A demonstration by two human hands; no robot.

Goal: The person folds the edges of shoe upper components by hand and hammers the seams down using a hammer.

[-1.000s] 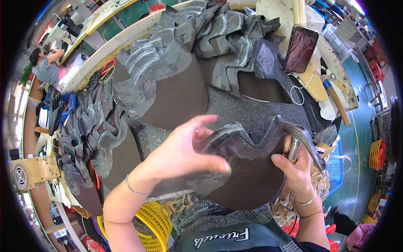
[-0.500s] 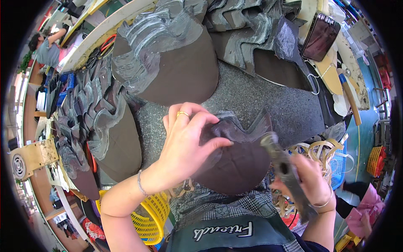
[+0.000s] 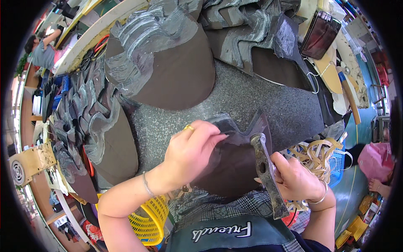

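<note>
Leather piece (image 3: 228, 161), dark brown with a wavy grey-glued edge, lay on the speckled grey worktop (image 3: 252, 101) just in front of the person. Left hand (image 3: 189, 153) pressed flat on its left side, fingers spread and gripping nothing. Right hand (image 3: 294, 178) clenched round a hammer (image 3: 264, 168), whose head rested on the piece's right edge. Stacks of similar pieces (image 3: 168, 63) lay behind.

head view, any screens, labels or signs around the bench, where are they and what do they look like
Phone: far right of the bench, leaning tilted; dark rectangular screen, reddish glare, black frame.
Apron lettering: bottom centre on the person's dark green apron; one line of white script.
No signs or packages that can be made out.
</note>
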